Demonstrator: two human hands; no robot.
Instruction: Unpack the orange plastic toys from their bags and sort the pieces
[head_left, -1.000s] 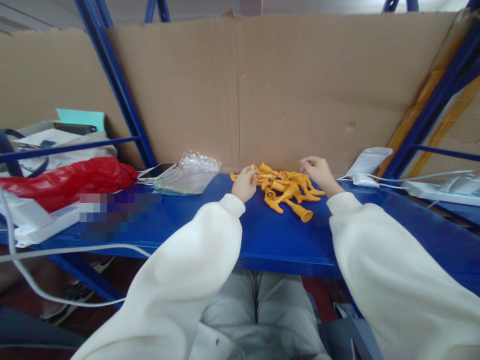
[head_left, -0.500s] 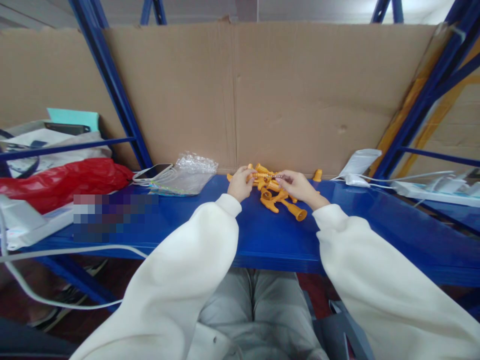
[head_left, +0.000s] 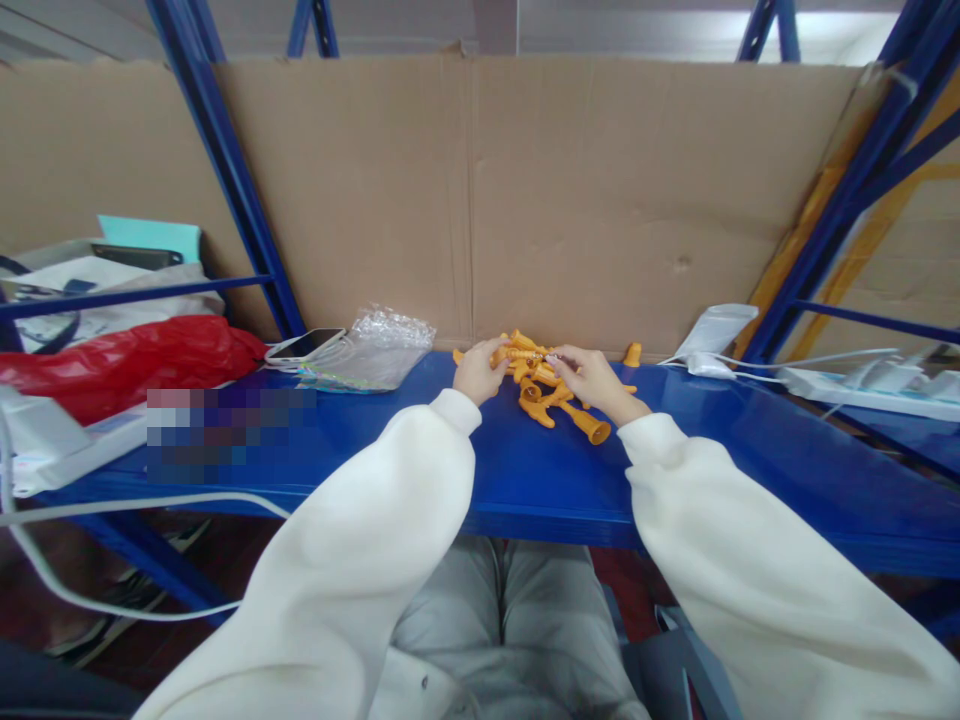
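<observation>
Your right hand (head_left: 594, 381) has come leftward since the first frame, where it hovered to the right of the heap; it now meets the right end of the ribbed orange piece (head_left: 527, 354) at the frame's centre. Your left hand (head_left: 478, 373) has stayed at the left end, its fingers curled closed around that piece. Your right thumb and fingertips are nearly together at the other end; you cannot tell from here whether they grip it or something small and dark beside it.

Beneath and around your hands lies one orange heap (head_left: 561, 397), its parts too tangled to count. One flared orange end (head_left: 598, 431) sticks out at its lower right, and one single orange piece (head_left: 632, 354) stands apart, right of your right hand. Your fingers cover some of the heap.

On the blue shelf (head_left: 547, 485), left of centre, you have one phone (head_left: 315, 343) and one clear plastic bag (head_left: 386, 355), whose contents are hard to make out. One red plastic bag (head_left: 142, 358) is cut off by the left edge. One pixelated patch (head_left: 231, 437) hides whatever is under it. Right of centre, one white power strip (head_left: 877, 392) runs out of frame, blurred.
</observation>
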